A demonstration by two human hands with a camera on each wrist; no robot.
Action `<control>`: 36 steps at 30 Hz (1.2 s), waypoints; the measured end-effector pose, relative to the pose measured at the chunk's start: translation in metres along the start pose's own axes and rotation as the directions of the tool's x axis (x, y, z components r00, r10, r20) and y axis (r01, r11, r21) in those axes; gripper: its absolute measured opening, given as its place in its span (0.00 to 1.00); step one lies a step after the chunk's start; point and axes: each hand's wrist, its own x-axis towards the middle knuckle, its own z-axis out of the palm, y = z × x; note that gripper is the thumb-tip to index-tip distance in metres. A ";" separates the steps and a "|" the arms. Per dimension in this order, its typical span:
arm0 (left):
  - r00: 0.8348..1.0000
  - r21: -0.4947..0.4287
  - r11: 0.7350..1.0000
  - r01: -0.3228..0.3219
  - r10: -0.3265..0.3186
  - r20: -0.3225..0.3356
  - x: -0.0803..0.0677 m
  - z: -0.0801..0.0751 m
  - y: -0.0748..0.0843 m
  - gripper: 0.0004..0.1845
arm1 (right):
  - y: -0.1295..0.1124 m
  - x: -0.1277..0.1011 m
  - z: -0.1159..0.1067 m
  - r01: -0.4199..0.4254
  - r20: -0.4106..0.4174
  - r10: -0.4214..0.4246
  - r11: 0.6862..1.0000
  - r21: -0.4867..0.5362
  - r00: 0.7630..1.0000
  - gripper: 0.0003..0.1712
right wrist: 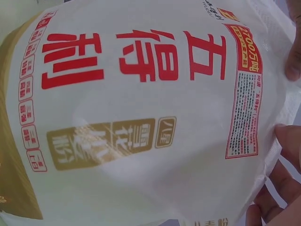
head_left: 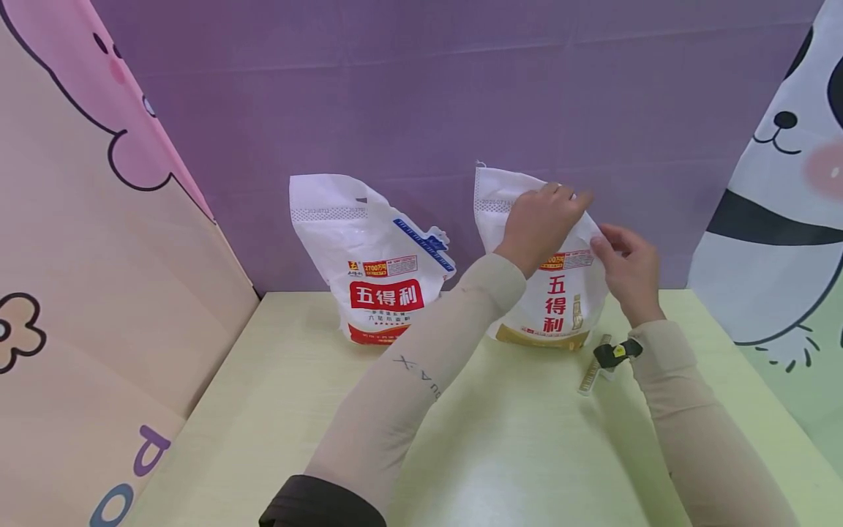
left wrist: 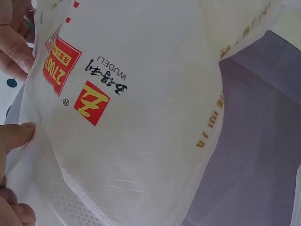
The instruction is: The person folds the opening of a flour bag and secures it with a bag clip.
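Here, the left hand point(head_left: 543, 228) pinches the sloping upper edge of the gold-based bag point(head_left: 555, 301), while the right hand point(head_left: 631, 274) pinches its right edge lower down. The bag stands near the back edge of the tabletop point(head_left: 520, 461), a narrow gap from the red-based bag point(head_left: 382, 256) on its left. Tabletop stretches forward of both; a pale strip point(head_left: 590, 378) lies just beside the gold base.

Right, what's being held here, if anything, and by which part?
The gold-bottomed white bag: the left hand grips its upper edge, the right hand pinches its side edge.
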 end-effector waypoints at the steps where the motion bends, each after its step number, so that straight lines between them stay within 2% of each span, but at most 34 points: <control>1: 0.999 0.027 0.999 -0.019 0.020 -0.032 0.000 0.001 0.000 0.17 | 0.000 0.000 0.001 0.008 -0.007 -0.008 1.000 0.006 1.000 0.26; 4: 0.990 0.095 0.994 -0.060 0.071 -0.120 0.002 0.006 0.001 0.17 | -0.001 0.001 0.002 0.027 -0.031 -0.026 0.999 0.030 0.999 0.24; 7: 0.985 0.134 0.987 -0.091 0.109 -0.133 0.005 0.007 0.003 0.18 | -0.001 0.001 0.004 0.049 -0.050 -0.046 0.997 0.064 0.998 0.22; 9: 0.988 0.154 0.982 -0.105 0.121 -0.092 0.007 0.006 0.005 0.19 | -0.001 0.002 0.005 0.059 -0.060 -0.055 0.996 0.070 0.997 0.21; 12: 0.992 0.158 0.979 -0.126 0.125 0.013 0.011 0.003 0.008 0.20 | -0.002 0.002 0.005 0.056 -0.072 -0.051 0.996 0.070 0.996 0.22; 15: 0.986 0.143 0.981 -0.132 0.114 0.122 0.014 -0.001 0.009 0.21 | -0.002 0.002 0.005 0.039 -0.078 -0.035 0.997 0.062 0.996 0.22; 18: 0.979 0.129 0.985 -0.117 0.092 0.182 0.014 -0.001 0.009 0.21 | -0.003 0.002 0.005 0.020 -0.079 -0.015 0.998 0.057 0.997 0.22; 24: 0.979 0.121 0.988 -0.100 0.077 0.187 0.012 0.001 0.008 0.20 | -0.003 0.002 0.004 0.003 -0.071 0.000 0.999 0.036 0.998 0.22; 27: 0.979 0.128 0.987 -0.099 0.074 0.189 0.012 0.001 0.007 0.24 | -0.002 0.003 0.003 0.008 -0.064 -0.005 0.999 0.040 0.998 0.22; 36: 0.978 0.135 0.987 -0.084 0.056 0.200 0.013 0.002 0.007 0.27 | 0.012 0.003 -0.004 -0.029 0.021 0.028 0.999 0.046 0.999 0.26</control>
